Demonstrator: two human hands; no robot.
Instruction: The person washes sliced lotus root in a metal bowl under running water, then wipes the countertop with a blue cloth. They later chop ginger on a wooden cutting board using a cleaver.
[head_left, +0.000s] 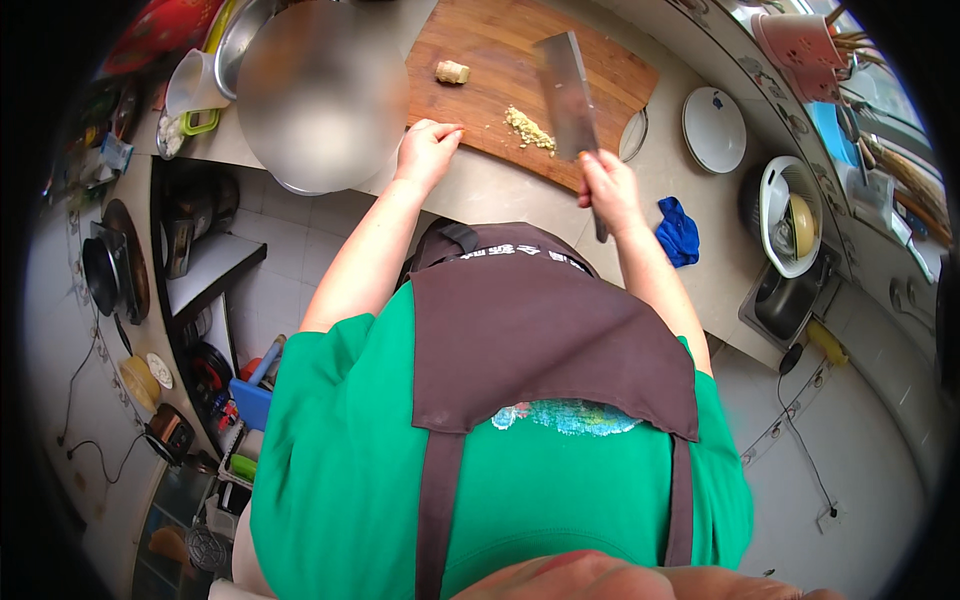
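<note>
My right hand (613, 191) grips the handle of a broad-bladed cleaver (568, 94), its blade held over the right part of a wooden cutting board (495, 37). Just left of the blade lies a small heap of chopped pale-yellow ginger (529, 129), with a few bits scattered around it. A peeled-looking piece of ginger root (452, 72) rests farther back on the board. My left hand (426, 156) is at the board's front-left edge, fingers curled in and thumb against them. Nothing shows in it.
Left of the board is a large round vessel (322, 112), mostly blurred. Beside it stand a clear plastic measuring cup (191, 82) and a metal bowl (238, 45). White plates (714, 129), a blue cloth (677, 232), a white basin (776, 225) and a sink (784, 304) are at right.
</note>
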